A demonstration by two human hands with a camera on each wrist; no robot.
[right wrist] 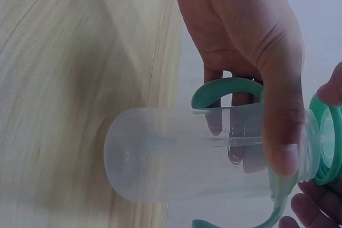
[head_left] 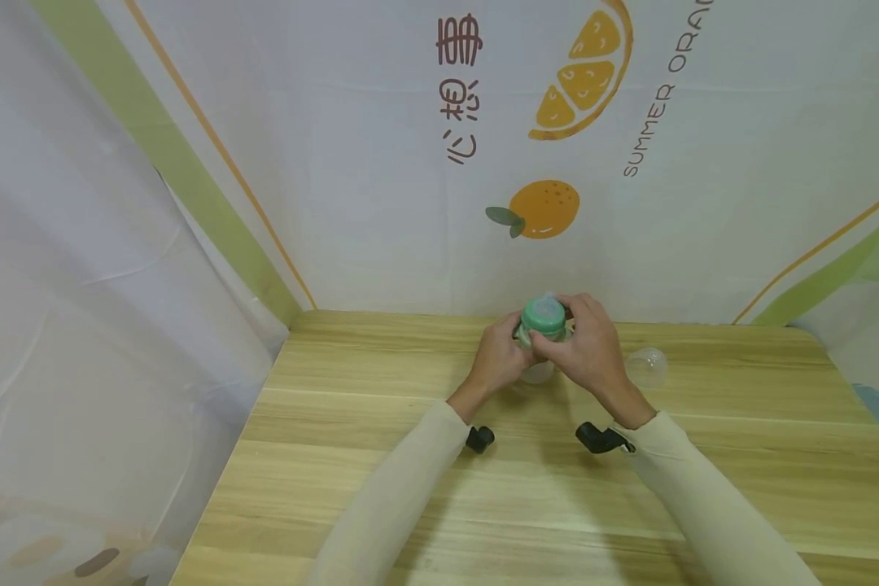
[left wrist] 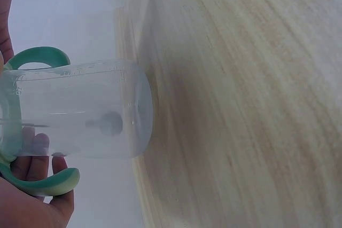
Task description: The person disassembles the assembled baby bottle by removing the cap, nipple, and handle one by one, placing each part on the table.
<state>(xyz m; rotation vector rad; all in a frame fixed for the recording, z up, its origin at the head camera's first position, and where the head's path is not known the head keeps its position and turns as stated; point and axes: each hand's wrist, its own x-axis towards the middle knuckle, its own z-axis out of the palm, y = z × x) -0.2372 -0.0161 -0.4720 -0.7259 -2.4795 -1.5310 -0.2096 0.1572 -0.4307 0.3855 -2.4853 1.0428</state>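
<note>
Both hands close the grip round one feeding bottle: the left hand (head_left: 496, 354) wraps the bottle (right wrist: 187, 169), thumb across its front and fingers behind by a green handle (right wrist: 227, 88), while the right hand (head_left: 589, 342) pinches the green collar (head_left: 543, 327) at the top. They hold it upright near the middle of the far edge of the bench (head_left: 410, 350), its base seemingly lifted.

To work the collar well, I would let the left hand do nothing but steady the body, squeezing lightly since the wall looks thin, and move the collar alone with the right, level over the mouth. Tilted, it could cross the threads or drag whatever hangs inside.

From the right wrist, the threaded neck (right wrist: 311, 148) shows beneath the tipped collar, which is not seated square; the head view covers that joint. Through the wall, the left wrist view reveals a grey weight (left wrist: 111, 124), probably a straw's end. Only from the head can one see the clear spout (head_left: 548, 304) on top, and place the clear dome cap (head_left: 648, 368) beyond the right wrist, towards the far right corner, before the printed curtain (head_left: 381, 203).
</note>
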